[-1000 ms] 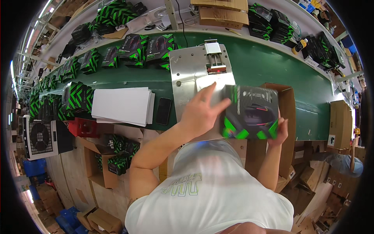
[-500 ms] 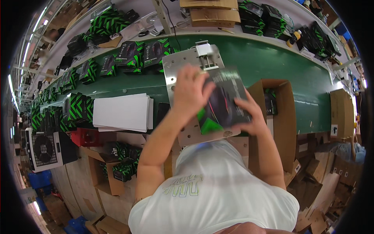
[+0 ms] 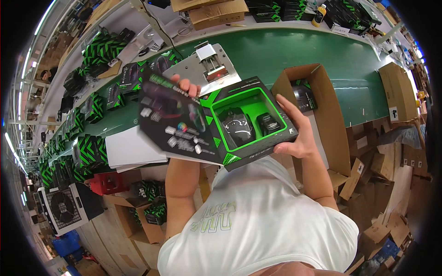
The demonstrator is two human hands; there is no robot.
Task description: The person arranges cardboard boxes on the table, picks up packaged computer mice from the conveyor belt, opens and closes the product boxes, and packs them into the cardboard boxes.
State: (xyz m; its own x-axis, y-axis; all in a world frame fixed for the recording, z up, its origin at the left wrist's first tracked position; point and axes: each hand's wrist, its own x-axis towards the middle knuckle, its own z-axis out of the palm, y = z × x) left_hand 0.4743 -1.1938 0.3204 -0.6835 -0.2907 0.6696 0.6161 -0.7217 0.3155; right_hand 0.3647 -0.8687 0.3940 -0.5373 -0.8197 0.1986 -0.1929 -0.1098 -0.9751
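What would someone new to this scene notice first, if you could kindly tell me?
First, the black-and-green mouse box, opened like a book at centre: the left hand holds its flap up, the right hand cradles its window side. Behind runs a green conveyor belt, with an open cardboard carton at right and a white paper stack at left.

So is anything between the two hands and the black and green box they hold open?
No, nothing visible. The left hand grips the top edge of the opened flap, and the right hand holds the right side of the box directly. The mouse inside is uncovered.
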